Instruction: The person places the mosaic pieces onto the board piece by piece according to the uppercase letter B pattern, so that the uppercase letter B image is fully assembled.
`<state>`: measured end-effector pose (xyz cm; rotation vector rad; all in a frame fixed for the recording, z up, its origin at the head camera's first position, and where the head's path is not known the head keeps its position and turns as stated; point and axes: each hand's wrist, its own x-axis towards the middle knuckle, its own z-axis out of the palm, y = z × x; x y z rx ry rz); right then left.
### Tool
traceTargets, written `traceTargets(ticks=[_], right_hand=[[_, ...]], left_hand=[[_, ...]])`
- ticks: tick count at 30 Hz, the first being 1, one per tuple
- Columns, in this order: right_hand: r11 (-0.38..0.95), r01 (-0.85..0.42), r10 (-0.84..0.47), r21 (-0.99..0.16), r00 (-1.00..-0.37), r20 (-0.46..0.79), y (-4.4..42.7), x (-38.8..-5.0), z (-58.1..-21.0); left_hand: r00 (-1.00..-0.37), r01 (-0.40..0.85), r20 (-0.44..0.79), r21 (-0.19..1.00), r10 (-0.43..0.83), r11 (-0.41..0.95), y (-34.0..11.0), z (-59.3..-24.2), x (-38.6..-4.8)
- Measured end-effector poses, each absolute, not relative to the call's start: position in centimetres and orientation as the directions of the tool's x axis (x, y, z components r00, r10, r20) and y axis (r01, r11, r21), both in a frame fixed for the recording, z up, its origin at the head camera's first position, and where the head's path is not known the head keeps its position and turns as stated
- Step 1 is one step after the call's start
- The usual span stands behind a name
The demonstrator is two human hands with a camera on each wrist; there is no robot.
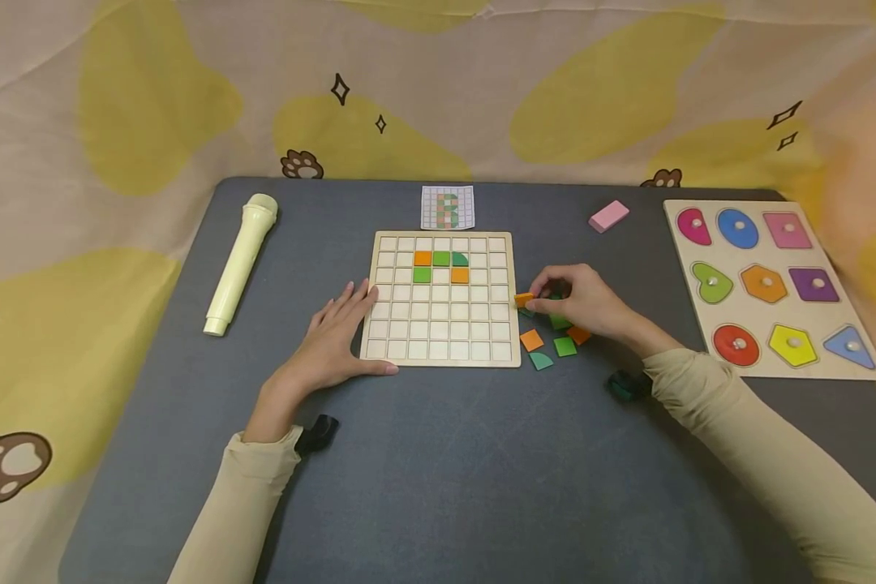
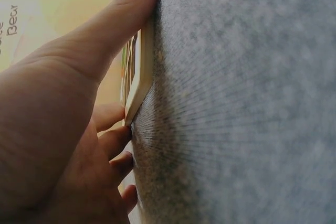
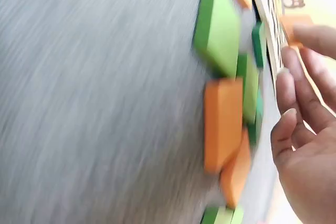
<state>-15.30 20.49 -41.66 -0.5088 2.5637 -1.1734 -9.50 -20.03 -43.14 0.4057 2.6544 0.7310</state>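
A wooden grid board (image 1: 438,341) lies mid-table, with several orange and green tiles set in its upper cells. My left hand (image 1: 330,341) rests at the board's left edge, fingers spread and fairly straight; in the left wrist view its thumb and fingertips touch the rim. Off the board's right edge, my right hand (image 1: 580,300) pinches an orange square tile (image 1: 524,299) between thumb and finger. Below that hand lie loose tiles, among them an orange square (image 1: 531,340), a light green square (image 1: 565,346) and a teal quarter-round (image 1: 541,360). The hand partly covers others.
Behind the board lies a small pattern card (image 1: 448,208) with a coloured grid. A pale yellow microphone-shaped object (image 1: 241,264) is at the left. To the right are a pink block (image 1: 609,216) and a knobbed shape puzzle (image 1: 762,324). Patterned cloth (image 1: 438,97) hangs behind the table.
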Motion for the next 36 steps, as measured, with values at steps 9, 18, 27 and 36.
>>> traceTargets(ticks=[9,18,27,36], right_hand=[[0.519,-0.214,-0.437,-0.827,-0.899,-0.042,15.8,-15.6,-42.1],[0.504,-0.207,-0.401,-0.839,-0.916,-0.015,10.9,-16.3,-42.2],[0.488,-0.186,-0.384,-0.853,-0.923,-0.018,7.3,-17.2,-42.4],[0.554,-0.191,-0.374,-0.810,-0.927,-0.037,5.6,-17.1,-42.6]], left_hand=[[-0.896,0.176,-0.261,0.534,0.359,0.827,-20.1,-43.2,-9.5],[-0.897,0.176,-0.258,0.535,0.359,0.826,-20.1,-43.4,-9.6],[-0.898,0.178,-0.257,0.529,0.357,0.830,-20.1,-43.5,-9.7],[-0.897,0.179,-0.257,0.534,0.360,0.826,-20.1,-43.5,-9.8]])
